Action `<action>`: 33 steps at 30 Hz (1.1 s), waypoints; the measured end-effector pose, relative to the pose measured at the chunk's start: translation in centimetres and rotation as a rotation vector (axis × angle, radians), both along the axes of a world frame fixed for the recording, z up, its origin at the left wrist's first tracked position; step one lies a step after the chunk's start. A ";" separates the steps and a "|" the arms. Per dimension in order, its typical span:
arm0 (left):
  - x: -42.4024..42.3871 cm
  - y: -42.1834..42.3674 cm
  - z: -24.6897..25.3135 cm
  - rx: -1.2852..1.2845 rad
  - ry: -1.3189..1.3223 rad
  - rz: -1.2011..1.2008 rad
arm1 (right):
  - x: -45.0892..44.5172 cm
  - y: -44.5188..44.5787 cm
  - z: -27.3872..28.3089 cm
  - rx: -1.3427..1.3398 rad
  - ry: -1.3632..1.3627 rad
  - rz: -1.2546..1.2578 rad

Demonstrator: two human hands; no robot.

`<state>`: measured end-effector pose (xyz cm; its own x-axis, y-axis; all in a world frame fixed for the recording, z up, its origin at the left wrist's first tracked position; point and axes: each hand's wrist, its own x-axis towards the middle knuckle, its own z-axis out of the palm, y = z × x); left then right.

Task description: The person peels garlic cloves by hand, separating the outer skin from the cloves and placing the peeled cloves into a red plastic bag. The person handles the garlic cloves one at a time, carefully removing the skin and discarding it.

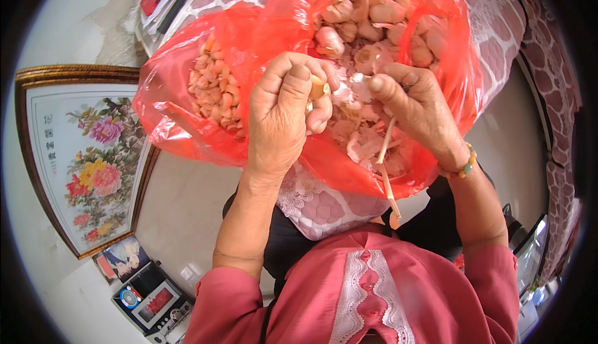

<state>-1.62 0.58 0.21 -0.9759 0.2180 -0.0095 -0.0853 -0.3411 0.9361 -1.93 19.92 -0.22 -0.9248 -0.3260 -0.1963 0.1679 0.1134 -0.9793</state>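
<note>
Between the thumb and fingers of my left hand (282,115) is a pale garlic clove (319,87), its cut-looking end facing right. My right hand (413,103) is curled, its thumb tip beside a small white shred of garlic skin (358,78). From under its fingers a dry, bent garlic stalk (386,150) runs down past the bag's near rim. Both hands are above a red plastic bag (322,166) with whole garlic bulbs (387,10) at the back and loose papery skins (359,129) nearer me. Separated cloves (217,89) fill another red bag (173,134) at left.
The bags rest on a padded cover with a pink-and-white pattern (327,204). Papers and books (163,3) lie at the back left. A framed flower picture (88,157) leans at left, near a black device (152,299). A sofa with a matching cover (556,157) curves along the right.
</note>
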 end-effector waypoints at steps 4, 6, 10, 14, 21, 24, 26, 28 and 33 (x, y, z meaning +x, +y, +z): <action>-0.8 -2.5 1.5 0.032 0.078 0.270 | -0.4 0.7 -0.2 -0.116 -0.186 -0.006; -1.9 -5.3 1.4 -0.004 0.169 0.453 | -0.6 -0.1 -0.1 -0.320 -0.249 -0.082; -3.6 -7.9 1.3 -0.304 0.217 0.724 | -0.9 0.5 -0.7 -0.659 -0.344 -0.077; -4.1 -9.2 -0.6 -0.674 0.196 0.765 | -0.9 0.0 -0.6 -0.728 -0.281 -0.005; -1.4 -2.5 0.1 -1.087 0.978 0.450 | -0.6 -0.4 -0.2 -0.657 -0.165 -0.024; -0.5 0.0 0.2 -1.037 0.934 0.273 | -0.6 0.0 -0.4 -0.550 -0.140 0.037; 0.0 1.3 0.3 -0.815 0.735 0.189 | -0.6 0.1 -0.5 -0.519 -0.131 0.084; 0.0 2.0 0.2 -0.686 0.696 0.164 | -0.4 0.2 -0.8 -0.542 -0.128 0.147; -0.2 0.4 -0.4 -0.620 0.563 -0.086 | -0.2 0.2 -0.9 -0.477 -0.135 0.163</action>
<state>-1.84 1.03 -0.21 -0.8510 0.4076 0.3312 0.4482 0.2348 0.8626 -2.13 20.10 -1.09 -0.8315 -0.5456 -0.1046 0.3135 -0.3054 -0.8991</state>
